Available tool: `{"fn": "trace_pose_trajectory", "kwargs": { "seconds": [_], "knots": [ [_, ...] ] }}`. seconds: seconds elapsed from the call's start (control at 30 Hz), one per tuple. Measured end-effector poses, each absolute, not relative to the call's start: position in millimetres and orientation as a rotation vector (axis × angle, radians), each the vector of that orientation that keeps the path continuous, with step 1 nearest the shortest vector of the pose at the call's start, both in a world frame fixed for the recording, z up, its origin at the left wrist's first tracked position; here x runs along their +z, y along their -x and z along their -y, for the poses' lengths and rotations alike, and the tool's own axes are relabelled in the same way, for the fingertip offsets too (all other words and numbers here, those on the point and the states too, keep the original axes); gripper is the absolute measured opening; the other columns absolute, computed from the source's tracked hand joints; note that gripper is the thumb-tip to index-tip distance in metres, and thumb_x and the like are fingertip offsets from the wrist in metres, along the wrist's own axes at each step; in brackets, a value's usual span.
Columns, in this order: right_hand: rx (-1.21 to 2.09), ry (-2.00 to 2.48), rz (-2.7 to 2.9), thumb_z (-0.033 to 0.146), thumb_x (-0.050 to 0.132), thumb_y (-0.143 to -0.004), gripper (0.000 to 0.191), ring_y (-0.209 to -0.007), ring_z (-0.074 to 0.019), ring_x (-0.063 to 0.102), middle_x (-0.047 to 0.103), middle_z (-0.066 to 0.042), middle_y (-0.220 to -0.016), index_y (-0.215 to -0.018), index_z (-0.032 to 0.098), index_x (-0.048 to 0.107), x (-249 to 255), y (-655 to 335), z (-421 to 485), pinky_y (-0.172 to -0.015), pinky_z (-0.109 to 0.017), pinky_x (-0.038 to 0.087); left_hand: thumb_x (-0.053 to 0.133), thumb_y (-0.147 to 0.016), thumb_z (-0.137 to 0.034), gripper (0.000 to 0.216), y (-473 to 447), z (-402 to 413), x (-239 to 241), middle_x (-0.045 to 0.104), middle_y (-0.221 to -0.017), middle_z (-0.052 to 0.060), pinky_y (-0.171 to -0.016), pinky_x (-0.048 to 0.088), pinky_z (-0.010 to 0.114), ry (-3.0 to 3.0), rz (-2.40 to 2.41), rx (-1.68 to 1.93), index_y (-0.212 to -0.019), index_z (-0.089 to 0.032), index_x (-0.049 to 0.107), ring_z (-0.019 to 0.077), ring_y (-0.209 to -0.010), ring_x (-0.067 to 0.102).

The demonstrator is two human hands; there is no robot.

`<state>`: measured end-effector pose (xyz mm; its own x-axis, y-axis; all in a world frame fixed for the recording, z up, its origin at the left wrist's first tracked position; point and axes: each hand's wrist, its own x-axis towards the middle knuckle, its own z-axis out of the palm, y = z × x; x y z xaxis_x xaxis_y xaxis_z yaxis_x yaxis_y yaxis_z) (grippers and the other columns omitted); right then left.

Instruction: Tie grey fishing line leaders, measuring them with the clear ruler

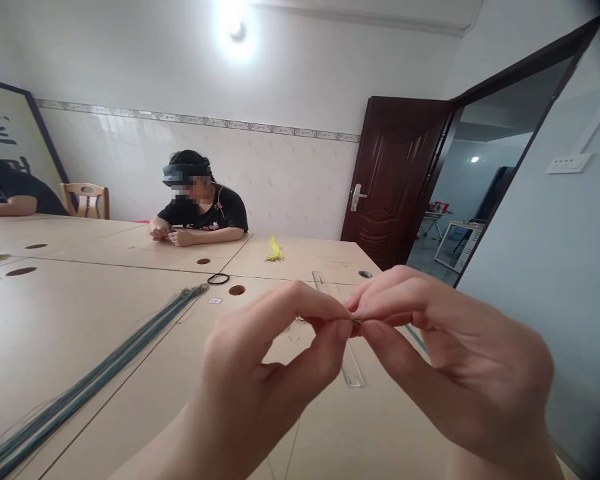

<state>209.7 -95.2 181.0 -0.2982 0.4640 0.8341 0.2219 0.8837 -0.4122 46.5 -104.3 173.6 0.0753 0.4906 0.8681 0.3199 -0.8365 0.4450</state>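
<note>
In front of me, above the table, my left hand (275, 353) and my right hand (455, 360) meet at their fingertips. Thumb and forefinger of each are pinched together on a thin dark greenish cord (356, 321); only a tiny bit of it shows between the fingers. Below them on the table lies a clear ruler (353, 370), partly covered by my hands. A blue-green strand (416, 339) shows behind my right hand; whether it joins the held cord I cannot tell. A long bundle of blue-green cords (125, 357) stretches along the table to the left.
Beyond my hands are a black ring (219, 279), a small label (215, 301), a yellow bunch of cords (275, 251) and a roll of tape (365, 274). The table (80, 293) has several round holes. Across it sits a person (205, 207) with a headset; another person (20, 190) is far left.
</note>
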Motion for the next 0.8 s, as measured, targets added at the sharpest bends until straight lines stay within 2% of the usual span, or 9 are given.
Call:
{"fn": "trace_pose_trajectory", "kwargs": {
  "seconds": [0.13, 0.23, 0.47, 0.63, 0.8],
  "knots": [
    [0.172, 0.457, 1.901, 0.006, 0.058, -0.083, 0.015, -0.080, -0.0111, 0.062, 0.065, 0.002, -0.085, -0.085, 0.020, 0.061, 181.2, -208.1, 94.4, -0.064, -0.024, 0.051, 0.058, -0.079, -0.006, 0.015, -45.8, 103.6, 178.6, 0.065, -0.064, -0.010, -0.053, 0.049, 0.010, -2.038, -0.739, 1.745, -0.073, -0.020, 0.062, 0.0028, -0.056, 0.060],
    [0.084, 0.419, 1.940, 0.006, 0.058, -0.083, 0.016, -0.084, -0.0119, 0.064, 0.066, 0.002, -0.088, -0.086, 0.022, 0.061, 181.9, -209.9, 94.1, -0.071, -0.026, 0.054, 0.059, -0.080, -0.008, 0.016, -44.5, 103.7, 180.4, 0.066, -0.063, -0.009, -0.052, 0.050, 0.009, -1.925, -0.679, 1.639, -0.070, -0.020, 0.062, 0.0034, -0.055, 0.061],
    [-0.156, 0.485, 1.966, 0.010, 0.059, -0.086, 0.012, -0.088, -0.0099, 0.063, 0.067, 0.001, -0.089, -0.090, 0.020, 0.063, 184.9, -211.2, 98.5, -0.076, -0.021, 0.052, 0.060, -0.081, -0.009, 0.016, -41.9, 104.5, 180.5, 0.067, -0.064, -0.008, -0.054, 0.051, 0.009, -1.893, -0.656, 1.630, -0.070, -0.020, 0.062, 0.0037, -0.056, 0.060],
    [0.215, 0.538, 1.877, 0.021, 0.058, -0.088, 0.006, -0.070, -0.0081, 0.060, 0.063, 0.002, -0.078, -0.085, 0.020, 0.063, 183.7, -206.4, 100.2, -0.058, -0.019, 0.050, 0.059, -0.076, -0.005, 0.017, -45.6, 105.4, 178.7, 0.064, -0.062, -0.009, -0.051, 0.048, 0.011, -2.030, -0.801, 1.759, -0.072, -0.021, 0.062, 0.0041, -0.055, 0.059],
    [0.394, 0.553, 1.819, 0.017, 0.060, -0.085, 0.006, -0.068, -0.0069, 0.061, 0.062, 0.003, -0.076, -0.082, 0.021, 0.062, 183.6, -203.5, 103.1, -0.058, -0.016, 0.053, 0.057, -0.076, -0.002, 0.020, -48.4, 106.2, 177.8, 0.065, -0.062, -0.010, -0.051, 0.048, 0.011, -2.048, -0.762, 1.771, -0.071, -0.021, 0.060, 0.0037, -0.055, 0.058]
  ]
}}
